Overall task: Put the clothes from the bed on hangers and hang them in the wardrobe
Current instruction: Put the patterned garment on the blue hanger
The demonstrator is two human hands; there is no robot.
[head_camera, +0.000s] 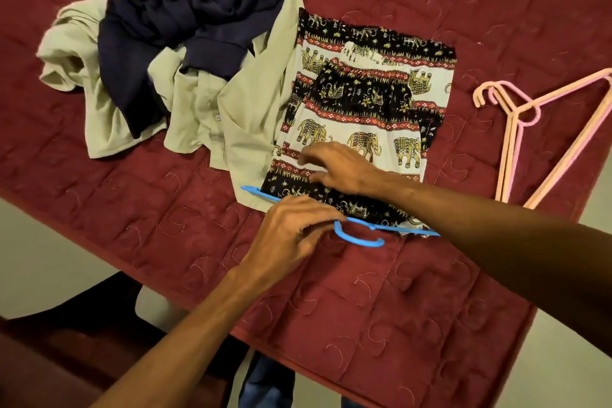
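Observation:
Folded elephant-print trousers (371, 99) in black, white and red lie on the maroon quilted bed (414, 291). A blue plastic hanger (361, 238) lies across their near edge, its hook pointing toward me. My left hand (291, 235) holds the hanger by its neck. My right hand (337, 167) rests on the trousers just beyond the hanger, fingers bent over the cloth. A beige shirt (205, 109) and a navy garment (185, 16) lie crumpled to the left.
Pink and peach hangers (516, 129) lie in a stack at the bed's right edge. Pale floor (49, 242) shows to the left and at the lower right. A dark piece of furniture (66, 341) stands at the lower left.

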